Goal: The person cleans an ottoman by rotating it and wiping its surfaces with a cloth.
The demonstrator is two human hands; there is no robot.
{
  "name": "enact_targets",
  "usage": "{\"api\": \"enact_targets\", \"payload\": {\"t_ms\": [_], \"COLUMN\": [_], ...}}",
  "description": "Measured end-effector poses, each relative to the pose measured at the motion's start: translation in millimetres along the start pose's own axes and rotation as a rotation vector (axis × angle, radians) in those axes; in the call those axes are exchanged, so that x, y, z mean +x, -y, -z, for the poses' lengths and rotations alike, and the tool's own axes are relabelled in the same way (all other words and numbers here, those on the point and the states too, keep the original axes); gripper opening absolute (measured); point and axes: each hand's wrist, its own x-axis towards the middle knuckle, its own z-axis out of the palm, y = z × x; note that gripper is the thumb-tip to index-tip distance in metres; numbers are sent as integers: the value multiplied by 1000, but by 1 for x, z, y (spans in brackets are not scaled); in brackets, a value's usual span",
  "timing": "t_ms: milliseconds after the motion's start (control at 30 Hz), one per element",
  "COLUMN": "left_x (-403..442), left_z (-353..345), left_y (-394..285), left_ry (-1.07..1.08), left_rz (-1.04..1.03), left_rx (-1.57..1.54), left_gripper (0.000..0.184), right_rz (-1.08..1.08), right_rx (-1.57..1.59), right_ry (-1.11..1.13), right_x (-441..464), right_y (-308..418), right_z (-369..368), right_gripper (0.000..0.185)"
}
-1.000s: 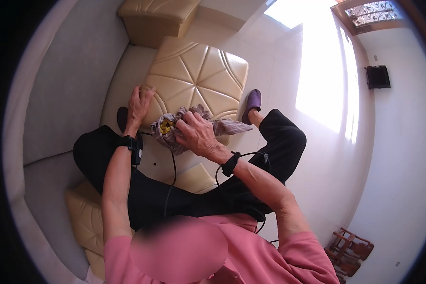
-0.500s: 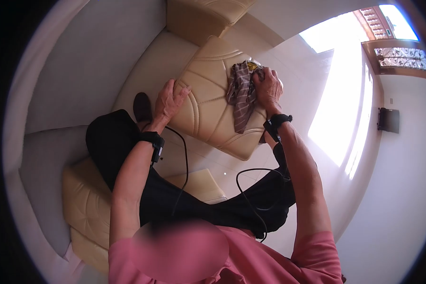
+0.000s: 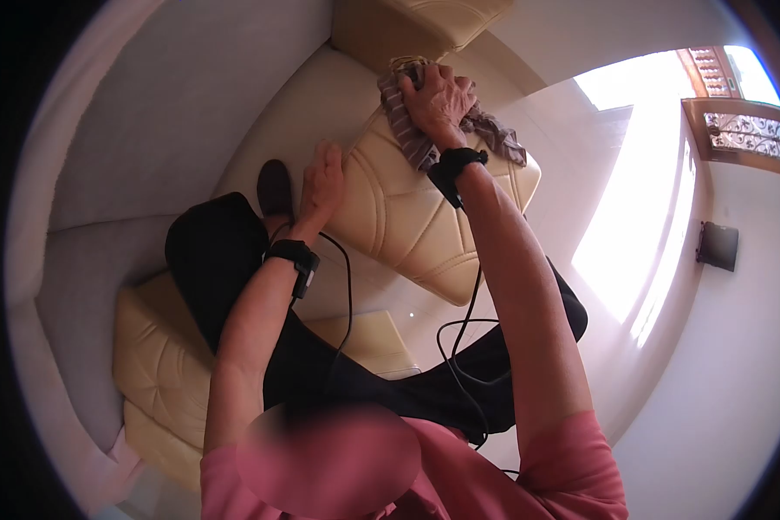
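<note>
A cream padded stool (image 3: 407, 204) with stitched lines on its top stands between my knees. My right hand (image 3: 440, 97) is closed on a striped brownish cloth (image 3: 400, 121) at the stool's far edge, with folds of it hanging out on both sides. A bit of yellow shows at the cloth's far end. Beside the stool's left edge, my left hand (image 3: 323, 184) holds nothing, its fingers apart. Whether its fingertips touch the stool is hard to tell.
Another cream seat (image 3: 390, 30) stands beyond the stool. Grey sofa (image 3: 173, 113) runs along the left. Black cables (image 3: 349, 286) hang from both wrist straps near my legs. A dark slipper (image 3: 275, 186) is at the left foot. A black box (image 3: 718, 246) is by the right wall.
My right hand has carried the cloth from the stool's near edge across its right side to the far edge. The stool appears turned and further right in view. My left hand stays near its left edge.
</note>
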Motion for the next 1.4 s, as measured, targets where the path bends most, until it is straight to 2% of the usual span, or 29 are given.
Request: {"api": "enact_targets", "payload": {"t_ms": [33,100,167,200,267,300,367,400,467,533,667,733,767,833,900,967,1033,1100,1133,1167,1233,1333,1400], "left_x": [2,1,3,2,-5,-8,-10,-10,-10,-11,-4,-5,-8,-19,-20,-20,-21,-15,-13,-12,-12,-12,-15], "left_z": [-2,-4,-7,-10,-21,-25,-21,-22,-26,-25,-32,-42,-45,-44,-49,-55,-63,-66,-69,-72,-73,-78,-80], "left_y": [14,18,4,7,17,1,-37,-37,-38,-36,-27,-36,-41,-72,-81,-90,-97,-94,-92,-90,-95,-102,-102], "left_ry": [-38,-63,-18,3,-46,-26,55,79,77,73,159,147,157,218,240,263,240,280,315,320,331,354,364], "left_rz": [-27,-60,233,224,-67,-77,365,427,448,449,337,160,158,26,18,9,-44,-59,-71,-74,-69,-25,-11], "left_rx": [37,67,-203,-202,-46,-50,-557,-604,-587,-506,-393,-264,-260,-105,-74,-43,-41,-2,34,37,130,132,146], "left_gripper": [38,39,42,42,47,47,54,62,64,69,65,58,58,51,50,49,51,52,54,54,57,61,62], "right_rz": [115,245,309,320,312,322,315,379,437,537,503,245,236,-61,-120,-349,-431,-642,-666,-672,-888,-848,-830], "right_rx": [44,116,224,234,237,286,325,357,380,320,300,341,340,434,460,527,532,575,578,580,751,850,850], "right_ry": [-73,-35,-22,25,61,82,92,123,150,283,248,143,138,-47,-121,-221,-202,-166,-99,-102,32,119,96], "right_x": [-17,-49,-82,-97,-125,-139,-164,-175,-195,-214,-241,-250,-254,-256,-256,-255,-255,-253,-252,-253,-246,-242,-240], "right_y": [0,4,6,5,-1,-5,-17,-27,-50,-78,-134,-154,-161,-177,-189,-200,-210,-218,-224,-228,-226,-251,-257], "right_z": [3,17,33,43,64,73,89,98,113,129,154,164,164,158,154,151,150,148,150,152,165,155,155], "right_gripper": [43,35,34,35,37,37,38,39,40,42,42,39,39,39,38,37,44,52,63,63,68,67,64]}}
